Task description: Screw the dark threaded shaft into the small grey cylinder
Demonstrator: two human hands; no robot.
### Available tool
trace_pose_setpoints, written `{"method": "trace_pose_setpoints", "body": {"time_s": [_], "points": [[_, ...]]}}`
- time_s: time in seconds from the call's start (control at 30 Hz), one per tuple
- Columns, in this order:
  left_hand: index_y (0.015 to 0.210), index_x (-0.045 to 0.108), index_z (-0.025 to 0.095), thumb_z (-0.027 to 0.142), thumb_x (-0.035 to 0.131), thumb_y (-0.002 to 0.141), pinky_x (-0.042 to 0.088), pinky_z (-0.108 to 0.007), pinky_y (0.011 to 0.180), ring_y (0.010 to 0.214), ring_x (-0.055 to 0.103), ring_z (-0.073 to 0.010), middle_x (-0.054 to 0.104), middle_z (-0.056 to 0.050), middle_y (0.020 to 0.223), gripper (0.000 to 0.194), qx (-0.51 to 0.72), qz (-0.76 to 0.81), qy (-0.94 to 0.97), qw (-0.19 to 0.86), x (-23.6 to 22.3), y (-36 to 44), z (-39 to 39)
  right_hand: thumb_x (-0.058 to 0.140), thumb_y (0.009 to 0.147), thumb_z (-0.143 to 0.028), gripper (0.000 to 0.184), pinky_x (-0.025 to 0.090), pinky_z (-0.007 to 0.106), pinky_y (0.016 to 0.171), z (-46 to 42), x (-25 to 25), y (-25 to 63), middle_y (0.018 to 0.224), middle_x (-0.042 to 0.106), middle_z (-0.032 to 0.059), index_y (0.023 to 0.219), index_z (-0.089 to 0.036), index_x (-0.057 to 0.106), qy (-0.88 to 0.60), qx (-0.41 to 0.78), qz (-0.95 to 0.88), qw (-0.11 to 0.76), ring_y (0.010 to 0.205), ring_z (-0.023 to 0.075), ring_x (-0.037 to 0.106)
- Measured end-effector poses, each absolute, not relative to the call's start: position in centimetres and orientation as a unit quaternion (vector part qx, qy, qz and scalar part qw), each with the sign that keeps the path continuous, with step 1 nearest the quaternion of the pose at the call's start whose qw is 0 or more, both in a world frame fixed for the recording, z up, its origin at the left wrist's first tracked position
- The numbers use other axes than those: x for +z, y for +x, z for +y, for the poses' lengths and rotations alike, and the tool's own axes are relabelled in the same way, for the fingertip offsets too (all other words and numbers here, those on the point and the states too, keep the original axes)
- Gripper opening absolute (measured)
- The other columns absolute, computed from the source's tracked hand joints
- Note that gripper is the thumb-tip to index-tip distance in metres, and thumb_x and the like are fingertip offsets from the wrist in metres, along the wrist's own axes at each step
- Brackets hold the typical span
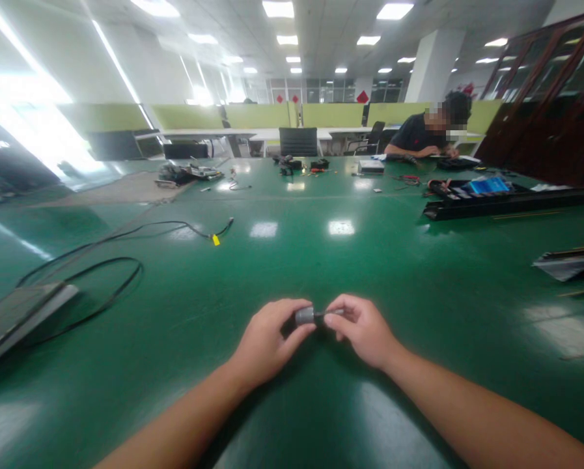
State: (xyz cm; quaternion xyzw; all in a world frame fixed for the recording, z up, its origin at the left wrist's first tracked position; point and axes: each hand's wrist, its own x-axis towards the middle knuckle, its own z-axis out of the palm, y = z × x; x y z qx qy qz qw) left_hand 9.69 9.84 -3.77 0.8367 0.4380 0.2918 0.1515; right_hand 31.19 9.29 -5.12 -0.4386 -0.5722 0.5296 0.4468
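Pinching grey cylinder point(305, 316) in left hand point(271, 333), over near side of green tabletop point(282, 267).
Pinching slim dark piece point(319, 315) at cylinder's end in right hand point(364, 327); partly hidden by grip. Well apart from yellow tag point(216, 240) on cable point(179, 222) toward left edge, too small to read, and black rail point(497, 208) toward right edge.

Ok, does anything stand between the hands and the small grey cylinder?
Nothing visible does: the left hand holds the grey cylinder directly, and the right hand pinches the thin piece at its right end.
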Motion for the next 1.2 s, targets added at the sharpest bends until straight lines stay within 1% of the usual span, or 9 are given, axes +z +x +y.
{"method": "trace_pose_setpoints", "body": {"time_s": [0.2,0.77,1.0,1.2], "points": [[0.118,0.062,0.025,0.04,0.06,0.091,0.049,-0.039,0.096,0.106,0.063,-0.0223,0.069,-0.005,0.115,0.032,0.291,0.445,0.833,0.153,-3.9,9.5,10.0,0.066,0.08,-0.031,0.015,0.041,0.023,0.052,9.4,-5.4,31.3,0.062,0.058,-0.0019,0.082,-0.016,0.062,-0.44,0.531,-0.567,0.45,0.051,0.0108,0.052],[0.12,0.06,0.028,0.039,0.06,0.091,0.049,-0.035,0.096,0.107,0.063,-0.0195,0.067,-0.002,0.117,0.031,0.292,0.441,0.835,0.149,-3.9,8.8,10.3,0.066,0.08,-0.03,0.015,0.041,0.022,0.05,9.3,-5.1,31.2,0.059,0.058,-0.0024,0.082,-0.015,0.064,-0.454,0.514,-0.561,0.464,0.05,0.0113,0.054],[0.12,0.06,0.027,0.04,0.059,0.091,0.049,-0.037,0.097,0.108,0.062,-0.0212,0.067,-0.003,0.118,0.031,0.288,0.447,0.833,0.151,-3.8,8.7,10.4,0.065,0.08,-0.03,0.015,0.041,0.022,0.05,9.3,-5.0,31.3,0.059,0.058,-0.0029,0.082,-0.016,0.064,-0.451,0.512,-0.559,0.471,0.05,0.0109,0.054],[0.12,0.06,0.027,0.039,0.06,0.091,0.048,-0.037,0.098,0.108,0.063,-0.0207,0.067,-0.003,0.117,0.031,0.292,0.449,0.831,0.151,-3.7,8.5,10.5,0.066,0.08,-0.031,0.016,0.041,0.022,0.05,9.3,-5.0,31.3,0.058,0.058,-0.0029,0.081,-0.015,0.064,-0.455,0.512,-0.554,0.473,0.049,0.0109,0.054]]}}
